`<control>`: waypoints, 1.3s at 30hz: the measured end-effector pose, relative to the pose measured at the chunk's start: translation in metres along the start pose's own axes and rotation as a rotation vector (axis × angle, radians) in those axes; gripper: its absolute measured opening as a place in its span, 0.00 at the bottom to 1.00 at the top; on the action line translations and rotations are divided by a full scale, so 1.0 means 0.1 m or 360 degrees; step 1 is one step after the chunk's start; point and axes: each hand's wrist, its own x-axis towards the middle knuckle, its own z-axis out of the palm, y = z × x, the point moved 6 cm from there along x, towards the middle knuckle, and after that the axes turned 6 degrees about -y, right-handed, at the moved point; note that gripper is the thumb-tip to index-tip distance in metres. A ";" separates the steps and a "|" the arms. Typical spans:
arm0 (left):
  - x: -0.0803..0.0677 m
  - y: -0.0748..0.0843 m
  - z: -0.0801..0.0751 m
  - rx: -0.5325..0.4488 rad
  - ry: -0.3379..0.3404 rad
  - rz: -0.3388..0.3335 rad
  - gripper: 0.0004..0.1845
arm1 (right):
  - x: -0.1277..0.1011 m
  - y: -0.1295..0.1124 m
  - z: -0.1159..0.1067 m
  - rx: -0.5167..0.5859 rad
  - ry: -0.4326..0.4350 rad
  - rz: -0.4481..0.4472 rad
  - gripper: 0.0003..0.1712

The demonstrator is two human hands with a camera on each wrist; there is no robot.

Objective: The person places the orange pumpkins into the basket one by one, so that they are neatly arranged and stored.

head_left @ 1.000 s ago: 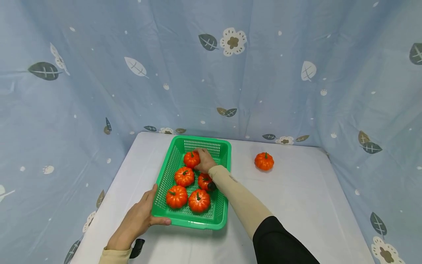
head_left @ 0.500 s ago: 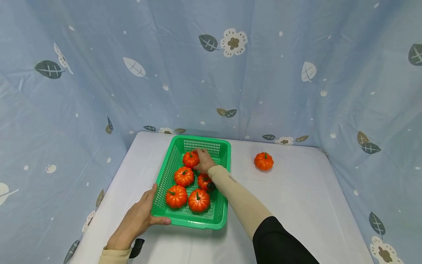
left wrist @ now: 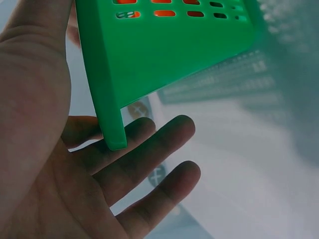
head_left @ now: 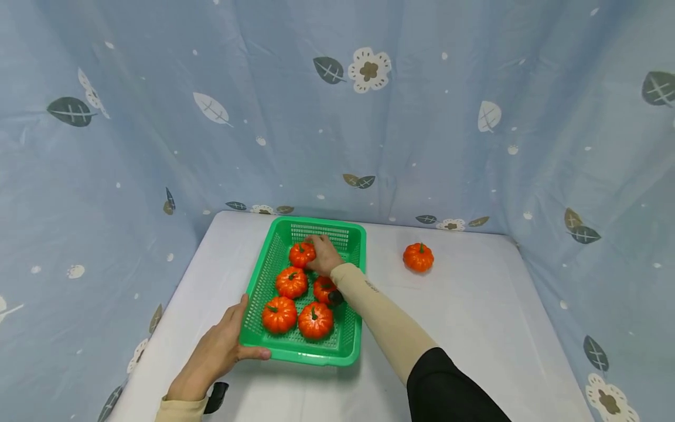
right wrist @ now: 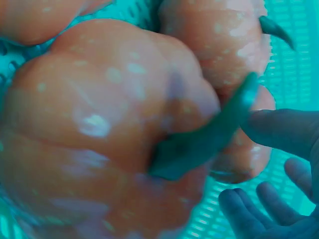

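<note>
Several small orange pumpkins with green stems lie in a green plastic basket (head_left: pixel 297 356). My right hand (head_left: pixel 325 258) reaches into its far half, beside the farthest pumpkin (head_left: pixel 300 255). In the right wrist view the thumb (right wrist: pixel 284 129) overlaps a pumpkin (right wrist: pixel 256 157), while the other fingers spread just below it. A larger-looking pumpkin (right wrist: pixel 99 114) fills the left of that view. At the basket's near left corner rests my left hand (head_left: pixel 213 351), thumb over the front rim. The left wrist view shows its fingers (left wrist: pixel 149 154) extended and spread under the rim (left wrist: pixel 107 99).
One more pumpkin (head_left: pixel 418 258) sits alone on the white table (head_left: pixel 464 328), to the right of the basket. Behind the table and at its sides hangs a blue curtain (head_left: pixel 295 117) with leaves and flowers. My right forearm crosses the basket's right rim.
The head view has shifted slightly, so everything appears a little farther left. Both hands, the basket and the pumpkins keep their places relative to each other.
</note>
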 end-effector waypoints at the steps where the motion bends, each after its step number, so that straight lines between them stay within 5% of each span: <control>1: 0.00 0.00 0.00 -0.0002 -0.0004 -0.0005 0.75 | -0.01 -0.01 -0.02 0.0005 0.0004 -0.0006 0.39; 26: -0.11 0.07 0.09 0.0055 0.0072 0.0055 0.74 | -0.59 -0.38 -0.38 0.0124 0.0148 -0.0359 0.36; 39: -0.11 0.06 0.08 0.0060 0.0080 0.0066 0.74 | -0.95 -0.39 -0.68 0.0187 0.0333 -0.0484 0.35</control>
